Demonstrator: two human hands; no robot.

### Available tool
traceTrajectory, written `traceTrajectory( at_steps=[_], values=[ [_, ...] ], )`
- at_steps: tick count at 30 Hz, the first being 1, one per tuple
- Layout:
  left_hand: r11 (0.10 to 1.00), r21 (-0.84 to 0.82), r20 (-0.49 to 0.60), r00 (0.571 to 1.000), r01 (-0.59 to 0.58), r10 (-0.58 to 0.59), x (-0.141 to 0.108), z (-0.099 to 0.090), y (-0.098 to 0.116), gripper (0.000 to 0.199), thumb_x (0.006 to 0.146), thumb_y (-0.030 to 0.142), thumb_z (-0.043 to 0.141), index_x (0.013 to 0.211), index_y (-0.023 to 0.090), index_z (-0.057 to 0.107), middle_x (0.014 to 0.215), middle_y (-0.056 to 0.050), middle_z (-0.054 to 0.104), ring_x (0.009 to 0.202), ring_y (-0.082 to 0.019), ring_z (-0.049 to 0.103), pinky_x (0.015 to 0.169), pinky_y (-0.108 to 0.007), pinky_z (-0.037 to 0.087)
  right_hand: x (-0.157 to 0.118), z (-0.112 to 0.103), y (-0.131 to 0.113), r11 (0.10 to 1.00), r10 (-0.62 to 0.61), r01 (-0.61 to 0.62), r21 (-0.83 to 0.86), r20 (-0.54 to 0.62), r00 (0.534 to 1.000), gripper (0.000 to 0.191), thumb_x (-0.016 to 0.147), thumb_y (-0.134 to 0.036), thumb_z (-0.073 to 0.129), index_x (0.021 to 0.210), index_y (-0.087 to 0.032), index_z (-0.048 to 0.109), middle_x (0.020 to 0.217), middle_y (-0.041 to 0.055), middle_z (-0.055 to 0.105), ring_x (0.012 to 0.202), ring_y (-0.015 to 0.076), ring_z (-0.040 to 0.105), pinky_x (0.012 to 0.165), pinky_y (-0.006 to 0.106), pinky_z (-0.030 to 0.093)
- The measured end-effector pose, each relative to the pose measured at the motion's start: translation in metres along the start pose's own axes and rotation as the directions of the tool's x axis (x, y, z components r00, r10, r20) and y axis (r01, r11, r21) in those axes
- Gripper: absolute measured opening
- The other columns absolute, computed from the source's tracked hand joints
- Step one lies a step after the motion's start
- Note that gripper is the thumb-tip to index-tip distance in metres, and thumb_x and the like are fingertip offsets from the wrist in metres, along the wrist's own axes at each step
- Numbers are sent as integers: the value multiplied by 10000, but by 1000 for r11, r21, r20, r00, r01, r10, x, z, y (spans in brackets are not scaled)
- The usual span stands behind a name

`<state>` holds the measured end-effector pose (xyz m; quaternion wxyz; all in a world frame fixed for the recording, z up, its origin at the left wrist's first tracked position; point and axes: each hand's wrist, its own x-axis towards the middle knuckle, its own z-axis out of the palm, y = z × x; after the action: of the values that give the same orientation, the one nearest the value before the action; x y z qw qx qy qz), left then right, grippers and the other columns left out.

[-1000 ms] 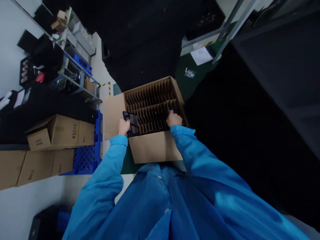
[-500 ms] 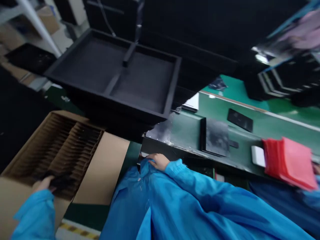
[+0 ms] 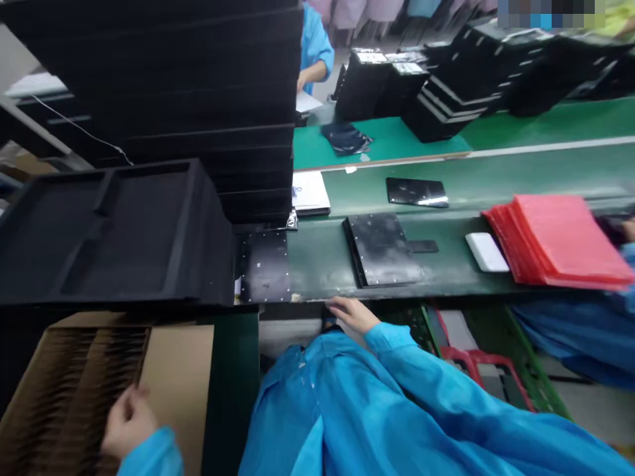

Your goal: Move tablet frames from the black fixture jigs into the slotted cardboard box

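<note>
My left hand [image 3: 127, 423] is over the open cardboard box [image 3: 206, 370] at lower left, its fingers curled together with nothing visible in them. Rows of brown cardboard dividers [image 3: 74, 390] fill the box, and what lies in the slots is too dark to make out. My right hand [image 3: 352, 314] is by the front edge of the green bench [image 3: 317, 261], fingers stretched out and holding nothing. Beyond it on the bench lie a black plate with small light dots [image 3: 265, 268] and a stack of black flat covers [image 3: 384, 251].
Black trays [image 3: 133, 231] are stacked at left beside the box. On the bench lie a black glossy panel [image 3: 417, 192], a white block [image 3: 487, 252] and red sheets [image 3: 560, 238]. A co-worker's hand [image 3: 629, 230] shows at right, and another person's arm [image 3: 315, 69] farther back.
The view has swung to the right. My left hand held something dark over the dividers and now shows nothing in it. My right hand has moved from my blue coat to the bench edge.
</note>
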<state>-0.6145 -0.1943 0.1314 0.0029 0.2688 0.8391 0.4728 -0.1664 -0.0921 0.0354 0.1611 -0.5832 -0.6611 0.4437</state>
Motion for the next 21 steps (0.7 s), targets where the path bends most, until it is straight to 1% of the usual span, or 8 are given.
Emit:
traceTrajectory(
  at_steps=[2, 5, 8, 10, 12, 15, 18, 21],
  values=[
    [981, -25, 116, 974, -194, 195, -63, 61, 31, 189, 677, 401, 594, 729, 252, 698, 693, -46, 707, 759, -279, 691, 806, -466, 549, 16, -15, 29, 994, -3, 2, 112, 13, 1000, 299, 851, -296, 489, 1047, -185, 685, 1044, 94, 711, 988, 244, 665, 913, 385, 512],
    [928, -73, 477, 804, -366, 354, -119, 160, 81, 238, 721, 376, 598, 830, 202, 718, 801, -89, 733, 691, -229, 692, 761, -378, 567, 59, -21, 49, 967, 62, -80, 243, 80, 995, 277, 831, -253, 518, 1036, -160, 679, 1078, 113, 700, 1024, 240, 658, 952, 383, 499],
    [910, 91, 688, 687, -404, 236, -110, 237, 119, 327, 763, 273, 593, 1061, 168, 677, 1088, -122, 703, 1019, -237, 662, 945, -331, 496, 108, -8, 40, 941, 77, -129, 313, 173, 982, 300, 825, -206, 525, 1085, -134, 658, 1142, 132, 675, 1085, 236, 634, 999, 389, 470],
    [894, 266, 726, 685, -360, 60, -86, 270, 132, 443, 773, 260, 619, 1201, 144, 605, 1282, -138, 609, 1220, -243, 551, 1044, -305, 413, 135, 6, 27, 931, 76, -143, 335, 204, 976, 346, 829, -196, 527, 1150, -114, 627, 1196, 150, 647, 1131, 235, 609, 1019, 387, 453],
    [869, 409, 690, 717, -280, -93, -65, 292, 134, 536, 803, 280, 609, 1302, 107, 515, 1364, -170, 534, 1292, -247, 484, 1077, -295, 368, 153, 21, 14, 914, 94, -170, 369, 214, 972, 419, 835, -199, 527, 1241, -102, 570, 1288, 165, 587, 1185, 231, 573, 1033, 376, 439],
    [831, 507, 635, 752, -231, -178, -59, 312, 121, 648, 830, 308, 575, 1397, 66, 375, 1409, -227, 460, 1348, -282, 409, 1110, -347, 321, 166, 38, -3, 881, 134, -202, 428, 184, 974, 521, 844, -233, 540, 1351, -130, 476, 1393, 152, 497, 1250, 219, 519, 1058, 366, 414],
    [808, 553, 598, 772, -204, -214, -77, 314, 98, 744, 837, 384, 563, 1448, 77, 270, 1457, -248, 374, 1401, -330, 305, 1133, -424, 274, 166, 48, -19, 859, 180, -225, 459, 140, 974, 577, 810, -302, 614, 1356, -177, 477, 1426, 126, 463, 1337, 225, 417, 1111, 377, 347],
    [793, 593, 577, 761, -140, -298, -104, 305, 75, 669, 889, 444, 468, 1433, 94, 297, 1384, -238, 457, 1373, -318, 363, 1102, -416, 329, 157, 46, -28, 871, 249, -268, 412, 100, 963, 550, 770, -384, 665, 1268, -173, 562, 1433, 147, 437, 1410, 267, 282, 1143, 413, 279]
  ],
)
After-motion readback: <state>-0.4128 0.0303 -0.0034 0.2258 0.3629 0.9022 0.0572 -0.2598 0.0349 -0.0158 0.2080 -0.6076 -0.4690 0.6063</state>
